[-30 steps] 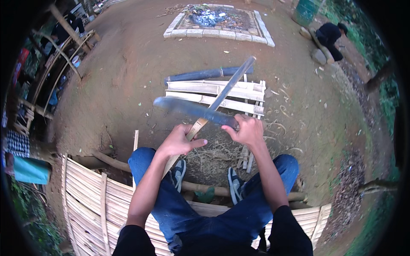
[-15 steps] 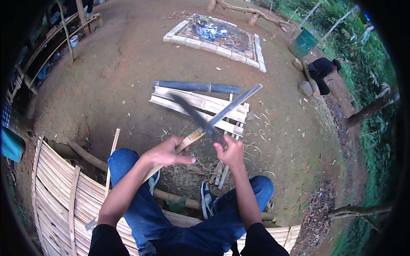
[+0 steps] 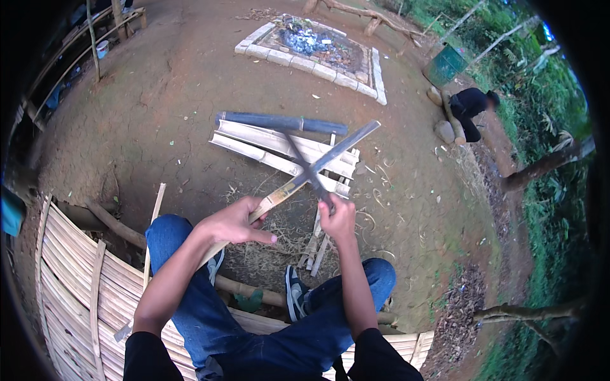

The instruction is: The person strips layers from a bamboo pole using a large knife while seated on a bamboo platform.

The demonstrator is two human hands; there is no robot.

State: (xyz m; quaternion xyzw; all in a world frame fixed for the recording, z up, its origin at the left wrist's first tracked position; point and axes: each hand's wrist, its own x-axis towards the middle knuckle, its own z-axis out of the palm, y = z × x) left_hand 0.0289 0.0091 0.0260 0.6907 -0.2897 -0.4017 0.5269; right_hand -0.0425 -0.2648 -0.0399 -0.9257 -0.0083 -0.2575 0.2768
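sitting on slatted bench (image 3: 70,286), so using that as the reference. gripping bamboo strip (image 3: 283,192) in left hand (image 3: 232,222), closed narrow, with curled fingers around its pale near part and a straight thumb sticking out off it. holding knife (image 3: 316,182) in right hand (image 3: 338,220), closed tight around the handle. crossing the dark outer half of the strip with the blade; can't tell whether actually touching. holding both in the air ahead of the bench, with a slant up and right, away from it.

on the ground just ahead of the bench: shavings (image 3: 273,247). farther ahead of it: split bamboo pieces (image 3: 254,152), then a dark bamboo pole (image 3: 279,120) lying alongside. well ahead of the bench: block-edged fire pit (image 3: 300,63) with ash inside. far ahead and right of the bench: green drum (image 3: 445,65), plus a crouched person in dark clothes (image 3: 467,111) near it.
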